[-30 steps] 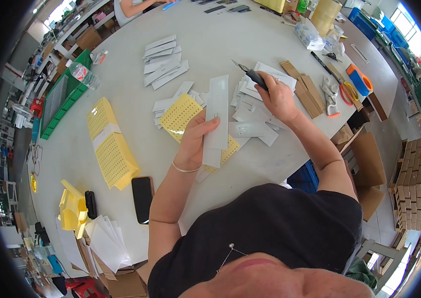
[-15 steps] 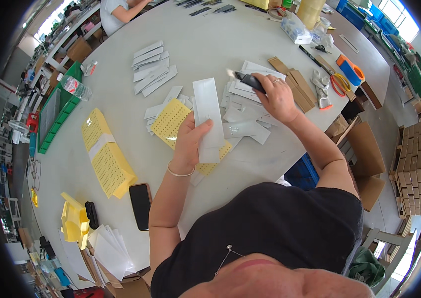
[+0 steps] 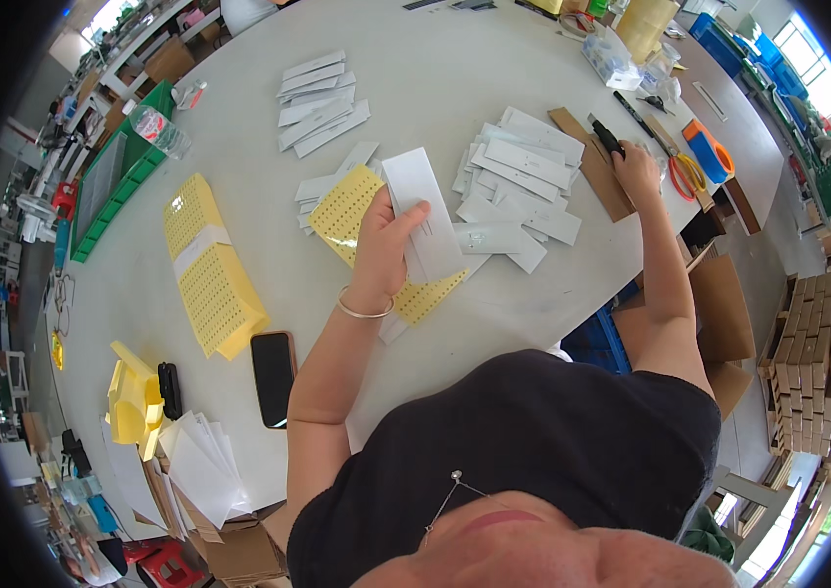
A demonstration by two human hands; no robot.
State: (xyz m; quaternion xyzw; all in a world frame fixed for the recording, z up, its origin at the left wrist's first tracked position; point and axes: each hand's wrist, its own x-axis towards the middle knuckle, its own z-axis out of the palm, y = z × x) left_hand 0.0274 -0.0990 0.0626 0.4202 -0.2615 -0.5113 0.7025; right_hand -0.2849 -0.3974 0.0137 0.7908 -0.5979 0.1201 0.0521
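Observation:
My left hand [image 3: 383, 240] grips a flat white rectangular panel [image 3: 425, 220], thumb on its upper face. Beneath that hand and panel is a yellow sheet dotted with small dark marks [image 3: 339, 218]; whether my fingers touch it I cannot tell. Out to the right, my right hand [image 3: 639, 173] is closed on a black-handled tool [image 3: 608, 140], which lies low over a brown cardboard strip [image 3: 587, 176]. The exact kind of tool cannot be made out. Between my hands spreads a loose pile of similar white panels [image 3: 523, 162].
Another group of white panels [image 3: 322, 108] lies farther back. On the left are a banded yellow sheet stack [image 3: 210, 284], a phone [image 3: 273, 380], a plastic bottle [image 3: 159, 130] and a green tray [image 3: 92, 227]. Scissors [image 3: 687, 176] and an orange-and-blue tape roll [image 3: 708, 152] sit by the right edge.
My right hand has carried the black-handled tool from above the white pile rightward to the cardboard strip. The white panel in my left hand has tilted, its top leaning left.

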